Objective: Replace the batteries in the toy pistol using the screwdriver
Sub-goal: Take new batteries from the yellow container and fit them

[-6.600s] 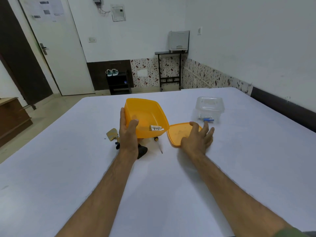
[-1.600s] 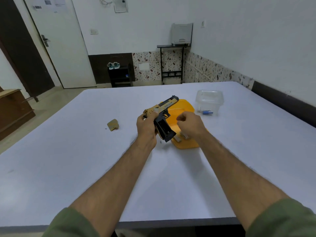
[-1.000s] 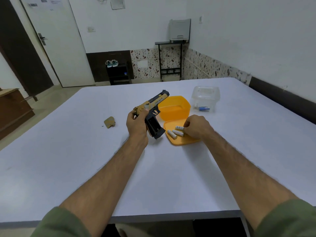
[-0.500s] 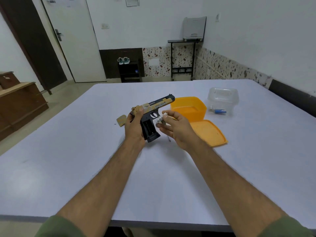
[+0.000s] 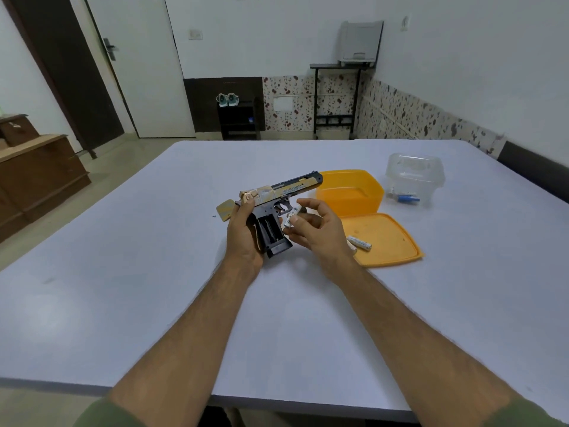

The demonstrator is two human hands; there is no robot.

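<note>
My left hand [image 5: 243,234] grips the black and gold toy pistol [image 5: 281,195] by the back of its handle, above the table, barrel pointing away to the right. The handle's battery bay [image 5: 270,231] is open and faces me. My right hand [image 5: 317,231] pinches a white battery [image 5: 291,217] in its fingertips, right beside the trigger and the open bay. More white batteries [image 5: 358,243] lie on the orange lid [image 5: 385,241]. The gold battery cover [image 5: 226,208] lies on the table behind my left hand. The screwdriver is hidden.
An orange tub [image 5: 351,192] stands behind the lid. A clear plastic box [image 5: 414,180] holding blue-tipped items sits at the far right. The white table [image 5: 154,272] ends close to me at its near edge. A small dark speck [image 5: 213,216] lies near the cover.
Over the earlier frames my left hand lifted the pistol, and my right hand picked a battery off the orange lid and brought it to the open handle. The view has shifted slightly.
</note>
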